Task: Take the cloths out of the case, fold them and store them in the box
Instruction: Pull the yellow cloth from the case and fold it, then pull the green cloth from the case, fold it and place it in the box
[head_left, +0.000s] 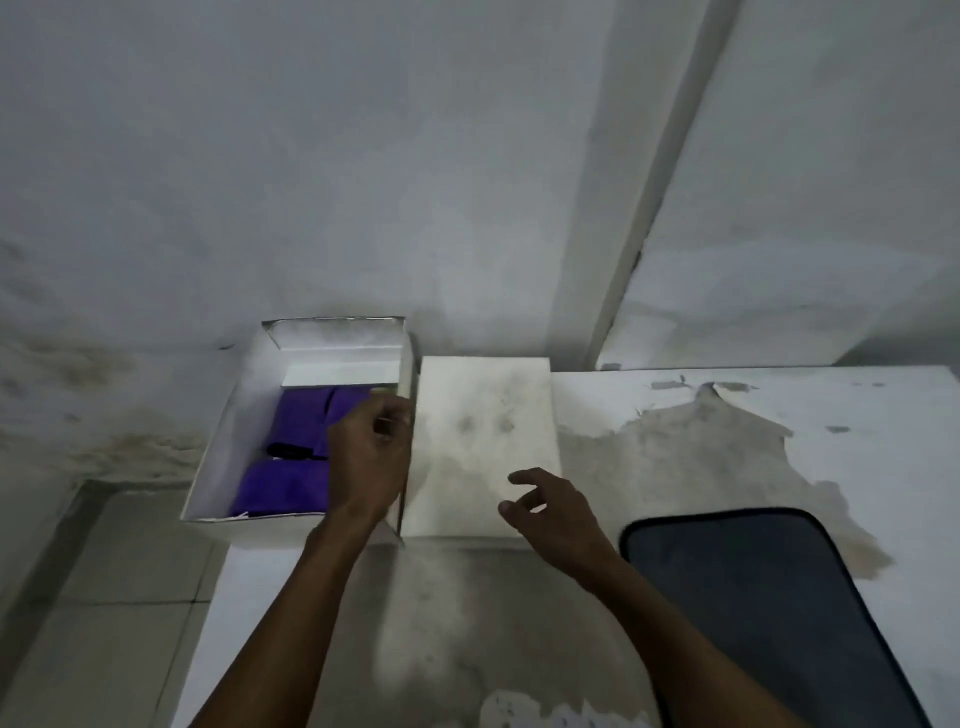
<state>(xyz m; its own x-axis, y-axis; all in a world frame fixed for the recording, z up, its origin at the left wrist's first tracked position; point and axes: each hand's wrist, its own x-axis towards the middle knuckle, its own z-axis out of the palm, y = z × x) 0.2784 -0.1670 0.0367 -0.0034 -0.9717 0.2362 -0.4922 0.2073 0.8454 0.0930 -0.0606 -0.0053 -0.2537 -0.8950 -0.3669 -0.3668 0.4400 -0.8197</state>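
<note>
Left hand (371, 457) at box (218, 457) rim

box (228, 447) sitting at table's (857, 415) far left corner, folded cloths (291, 457) lying inside. lid (483, 447) lying just right of box. case (769, 613) lying at near right (partly out of view).

A stained, greyish wall (363, 182) is being crossed by a pale upright strip (623, 208). A worn white table (779, 415) is being lit dimly, and tiled floor (104, 597) is being shown at the left.
</note>
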